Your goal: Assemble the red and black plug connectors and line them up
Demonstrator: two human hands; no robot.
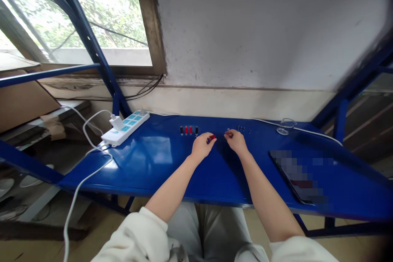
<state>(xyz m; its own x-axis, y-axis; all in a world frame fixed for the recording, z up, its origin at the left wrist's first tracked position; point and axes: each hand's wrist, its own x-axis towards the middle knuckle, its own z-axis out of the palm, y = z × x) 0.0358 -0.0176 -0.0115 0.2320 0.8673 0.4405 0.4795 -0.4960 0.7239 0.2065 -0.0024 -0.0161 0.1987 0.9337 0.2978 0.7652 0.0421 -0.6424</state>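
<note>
Over the middle of the blue table [147,176], my left hand [202,147] is closed in a pinch on a small red cylindrical piece [213,136]. My right hand [236,141] is a short way to the right, its fingers pinched together; whatever it may hold is too small to make out. Just left of my left hand stand small cylinders in a row: a black one [181,130], two red ones, the nearer-left red cylinder [186,130] among them, and another black cylinder [197,130]. Several tiny metallic-looking parts [241,128] lie behind my right hand.
A white power strip [125,128] with a plugged-in adapter and trailing white cable [75,196] occupies the table's left end. At the back right is a clear round container [285,127]. A dark tablet-like device [287,176] lies front right. Blue frame posts flank the table.
</note>
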